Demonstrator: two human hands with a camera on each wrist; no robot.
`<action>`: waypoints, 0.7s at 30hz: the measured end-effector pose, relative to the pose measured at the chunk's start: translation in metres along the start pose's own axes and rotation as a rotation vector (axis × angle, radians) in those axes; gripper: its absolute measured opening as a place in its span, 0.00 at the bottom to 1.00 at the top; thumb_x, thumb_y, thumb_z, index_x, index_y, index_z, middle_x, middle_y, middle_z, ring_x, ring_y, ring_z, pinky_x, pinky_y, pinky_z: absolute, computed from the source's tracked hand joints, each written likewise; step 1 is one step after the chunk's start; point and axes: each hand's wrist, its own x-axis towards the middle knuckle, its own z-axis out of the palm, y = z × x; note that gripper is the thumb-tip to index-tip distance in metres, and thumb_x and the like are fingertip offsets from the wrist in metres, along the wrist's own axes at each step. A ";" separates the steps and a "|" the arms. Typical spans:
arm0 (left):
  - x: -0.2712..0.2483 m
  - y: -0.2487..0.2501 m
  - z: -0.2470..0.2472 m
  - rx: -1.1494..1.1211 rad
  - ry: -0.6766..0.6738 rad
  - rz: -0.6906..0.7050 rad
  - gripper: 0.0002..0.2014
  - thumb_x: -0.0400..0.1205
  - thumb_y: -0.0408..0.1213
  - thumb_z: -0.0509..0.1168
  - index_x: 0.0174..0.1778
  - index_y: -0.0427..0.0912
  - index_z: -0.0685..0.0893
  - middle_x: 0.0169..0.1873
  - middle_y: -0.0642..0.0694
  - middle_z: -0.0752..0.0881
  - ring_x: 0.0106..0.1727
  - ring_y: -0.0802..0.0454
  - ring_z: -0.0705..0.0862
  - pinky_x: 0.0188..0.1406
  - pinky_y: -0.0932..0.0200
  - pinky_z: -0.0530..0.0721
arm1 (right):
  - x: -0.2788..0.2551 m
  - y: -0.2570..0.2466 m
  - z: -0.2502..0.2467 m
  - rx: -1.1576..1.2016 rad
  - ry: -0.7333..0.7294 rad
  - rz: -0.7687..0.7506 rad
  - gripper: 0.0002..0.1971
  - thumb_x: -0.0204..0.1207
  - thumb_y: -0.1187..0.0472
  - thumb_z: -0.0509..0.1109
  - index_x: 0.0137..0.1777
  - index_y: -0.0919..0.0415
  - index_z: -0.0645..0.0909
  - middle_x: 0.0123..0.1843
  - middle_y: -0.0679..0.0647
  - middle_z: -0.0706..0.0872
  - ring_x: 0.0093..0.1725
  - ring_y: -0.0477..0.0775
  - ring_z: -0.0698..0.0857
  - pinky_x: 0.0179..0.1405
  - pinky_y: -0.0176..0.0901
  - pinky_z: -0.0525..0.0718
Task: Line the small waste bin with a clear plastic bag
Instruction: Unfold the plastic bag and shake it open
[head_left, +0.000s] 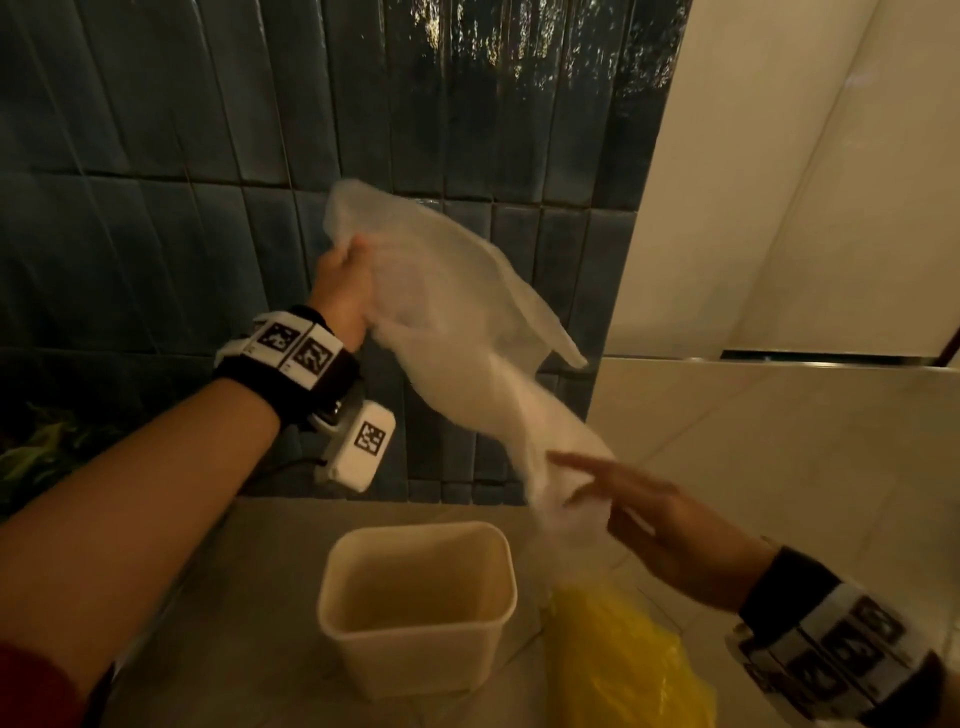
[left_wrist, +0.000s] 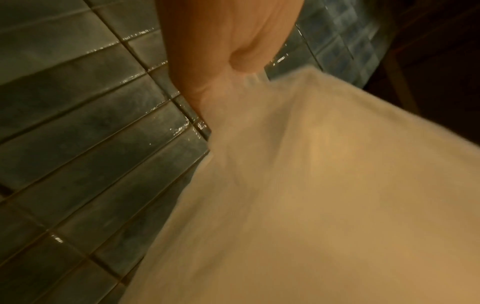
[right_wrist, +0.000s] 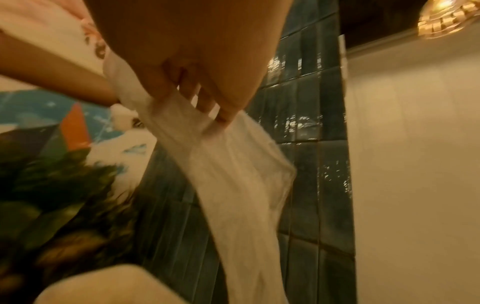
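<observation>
The clear plastic bag (head_left: 457, 332) hangs in the air, its lower end above the small waste bin's (head_left: 415, 603) two o'clock side; it looks feather-light, limp and slippery, so take it at the mouth's edges; the left hand (head_left: 343, 291) has one end bunched in curled fingers, while the right hand (head_left: 649, 514) holds the other end with fingers nearly straight (grip loose, I judge). Tiled wall (head_left: 156, 208) at twelve o'clock, yellow bag (head_left: 618, 654) at four; open room lies above the bin.
</observation>
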 end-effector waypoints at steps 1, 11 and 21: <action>0.003 0.006 -0.002 -0.061 -0.008 0.008 0.20 0.86 0.45 0.53 0.70 0.40 0.75 0.60 0.40 0.85 0.58 0.44 0.85 0.60 0.47 0.84 | -0.004 0.000 0.010 -0.046 -0.073 -0.025 0.19 0.81 0.53 0.54 0.69 0.33 0.69 0.69 0.09 0.57 0.68 0.13 0.59 0.68 0.12 0.56; -0.009 0.021 0.001 -0.175 -0.271 -0.047 0.15 0.86 0.42 0.56 0.64 0.41 0.80 0.51 0.44 0.88 0.50 0.49 0.89 0.54 0.46 0.87 | 0.009 -0.010 0.032 -0.034 -0.197 -0.021 0.24 0.77 0.39 0.49 0.70 0.39 0.73 0.74 0.39 0.75 0.69 0.27 0.68 0.77 0.31 0.65; -0.018 0.032 -0.008 -0.093 -0.341 -0.002 0.10 0.84 0.40 0.60 0.58 0.44 0.82 0.47 0.49 0.89 0.46 0.57 0.90 0.43 0.61 0.89 | 0.098 0.038 -0.079 -0.078 0.649 0.400 0.22 0.70 0.45 0.73 0.63 0.49 0.76 0.64 0.57 0.81 0.66 0.64 0.77 0.65 0.58 0.76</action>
